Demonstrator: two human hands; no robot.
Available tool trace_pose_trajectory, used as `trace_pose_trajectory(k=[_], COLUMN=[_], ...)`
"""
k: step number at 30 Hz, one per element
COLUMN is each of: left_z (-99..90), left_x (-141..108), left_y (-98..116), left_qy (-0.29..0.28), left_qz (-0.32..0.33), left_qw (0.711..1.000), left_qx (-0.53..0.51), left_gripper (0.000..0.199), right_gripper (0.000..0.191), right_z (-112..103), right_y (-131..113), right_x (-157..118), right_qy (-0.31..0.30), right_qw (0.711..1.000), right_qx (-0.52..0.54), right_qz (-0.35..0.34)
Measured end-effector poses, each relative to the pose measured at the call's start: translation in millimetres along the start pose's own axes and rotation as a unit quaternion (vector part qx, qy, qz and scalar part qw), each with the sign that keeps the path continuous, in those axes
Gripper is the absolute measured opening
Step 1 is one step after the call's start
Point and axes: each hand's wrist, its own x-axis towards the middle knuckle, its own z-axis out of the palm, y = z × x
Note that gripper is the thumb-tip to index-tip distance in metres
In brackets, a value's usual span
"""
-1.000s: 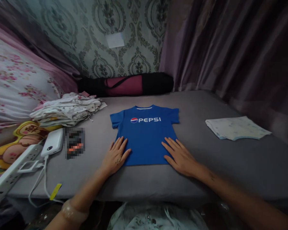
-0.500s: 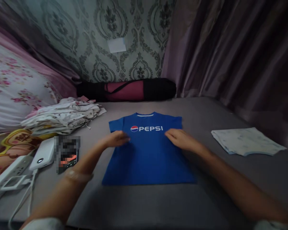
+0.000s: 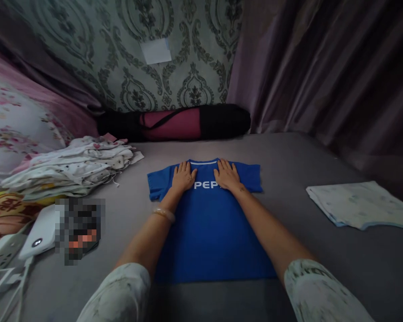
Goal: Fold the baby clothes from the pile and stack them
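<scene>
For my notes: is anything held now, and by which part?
Nothing held: left hand and right hand lie flat on the blue shirt near its collar.

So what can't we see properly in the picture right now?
All in the head view:
The end of the white writing on the blue shirt: under the right hand.
The blurred thing beside the white power bank: covered in blocky squares.
The rest of the power strip: cut off by the left edge.

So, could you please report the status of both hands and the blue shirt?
Left hand and right hand laid on blue shirt near collar. Shirt spread flat, lettering partly covered. Folded garment off right, clear of shirt.
</scene>
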Motion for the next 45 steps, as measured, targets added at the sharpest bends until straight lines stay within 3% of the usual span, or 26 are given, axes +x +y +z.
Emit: trace_pose_trajectory(k=[4, 9, 11, 16, 20, 24, 28, 31, 34, 37, 40, 42, 45], left_z=[3.0, -17.2, -27.7, -40.6, -40.7, -47.5, -71.4, -90.5, -92.6, -71.8, -40.6, -22.7, -6.4], left_x=[3, -10, -37, -140, -188, -191, -167, -127, -78, -35, -6, 4, 11], left_y=[0, -2, -10, -42, -53, -46, -36, -7, 54, 127, 190, 219, 244], left_qy=[-0.002, -0.070, -0.093, -0.084, -0.078, -0.110, -0.142, -0.192, -0.191, -0.162, -0.161, -0.148, -0.112], left_qz=[-0.003, 0.017, 0.063, 0.180, 0.145, 0.124, 0.135, 0.179, 0.241, 0.275, 0.239, 0.199, 0.136], left_qw=[1.000, 0.997, 0.994, 0.980, 0.985, 0.984, 0.973, 0.959, 0.951, 0.938, 0.947, 0.963, 0.983], left_qx=[0.004, -0.001, 0.003, 0.031, 0.039, 0.066, 0.121, 0.103, -0.027, -0.135, -0.139, -0.109, -0.059], left_gripper=[0.067, 0.071, 0.076, 0.072, 0.067, 0.067, 0.066, 0.044, 0.033, 0.027, 0.022, 0.025, 0.043], right_gripper=[0.062, 0.060, 0.060, 0.058, 0.055, 0.053, 0.051, 0.048, 0.040, 0.036, 0.033, 0.027, 0.020], right_z=[1, -18, -28, -46, -49, -48, -53, -60, -64, -61, -56, -54, -54], right_y=[2, 2, 5, 15, 26, 30, 32, 34, 33, 31, 28, 26, 23], right_x=[3, -15, -46, -164, -213, -223, -242, -259, -268, -271, -275, -278, -283], right_qy=[0.001, -0.041, -0.040, -0.048, -0.070, -0.058, -0.009, 0.051, 0.076, 0.090, 0.099, 0.092, 0.079], right_qw=[1.000, 0.998, 0.995, 0.975, 0.970, 0.980, 0.992, 0.996, 0.996, 0.994, 0.989, 0.987, 0.984], right_qx=[-0.002, 0.008, -0.002, -0.001, 0.021, 0.037, 0.067, 0.070, 0.045, 0.044, 0.059, 0.065, 0.069], right_qz=[-0.001, -0.041, -0.087, -0.218, -0.230, -0.188, -0.105, -0.014, 0.027, 0.049, 0.089, 0.112, 0.143])
